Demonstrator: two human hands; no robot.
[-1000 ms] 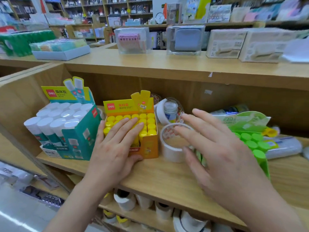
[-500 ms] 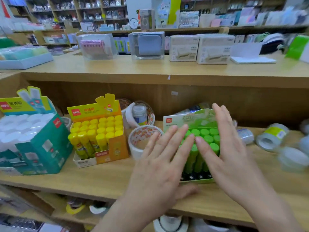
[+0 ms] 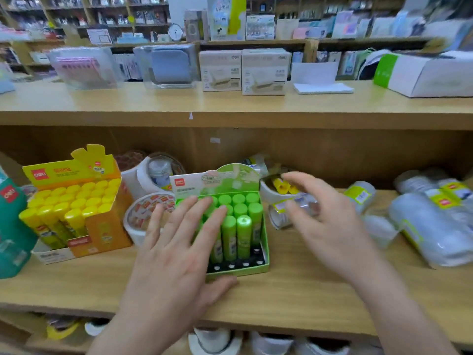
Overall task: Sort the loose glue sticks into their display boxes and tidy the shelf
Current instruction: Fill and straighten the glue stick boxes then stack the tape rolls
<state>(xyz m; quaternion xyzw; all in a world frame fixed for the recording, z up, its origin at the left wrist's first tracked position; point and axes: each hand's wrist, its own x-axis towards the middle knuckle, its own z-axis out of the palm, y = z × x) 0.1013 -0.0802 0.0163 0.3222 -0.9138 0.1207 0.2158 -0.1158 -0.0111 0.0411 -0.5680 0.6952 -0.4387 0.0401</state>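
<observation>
The right hand (image 3: pixel 330 226) has left the green display box (image 3: pixel 217 180) and moved right, above a clear tape roll (image 3: pixel 281 217). Its fingers are loosely curved and apart, and blur hides whether they touch the roll. The left hand (image 3: pixel 176 254) lies flat on the green glue sticks (image 3: pixel 243 226), fingers straight and spread. The box stands on the shelf (image 3: pixel 307 290), right of the yellow display box (image 3: pixel 107 231).

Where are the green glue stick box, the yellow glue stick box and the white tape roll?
green glue stick box (image 3: pixel 217 181): head view, back header card.
yellow glue stick box (image 3: pixel 106 235): head view, orange side wall.
white tape roll (image 3: pixel 131 231): head view, outer wall.
</observation>
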